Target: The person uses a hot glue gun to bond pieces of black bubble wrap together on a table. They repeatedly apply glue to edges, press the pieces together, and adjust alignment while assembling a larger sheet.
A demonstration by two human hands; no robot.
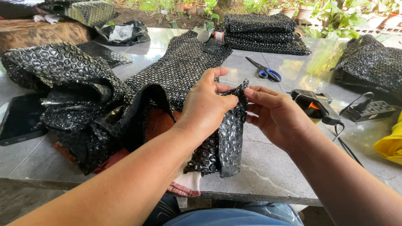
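Counts on the grey stone table

Two bare hands, the left hand [205,106] and right hand [274,115]; one pair of blue-handled scissors [264,70]; one black and orange glue gun [315,104]; one black power strip [370,111]; one flat black phone [21,119]; one neat stack of folded black bubble wrap [264,33], perhaps four pieces.

light: bright daylight, strongest beyond the stone table [268,167]
glare: pale sheen on the table's far half, around the scissors [264,70]
shadows: soft, under the forearms
focus: sharp throughout; mild bending toward the frame edges
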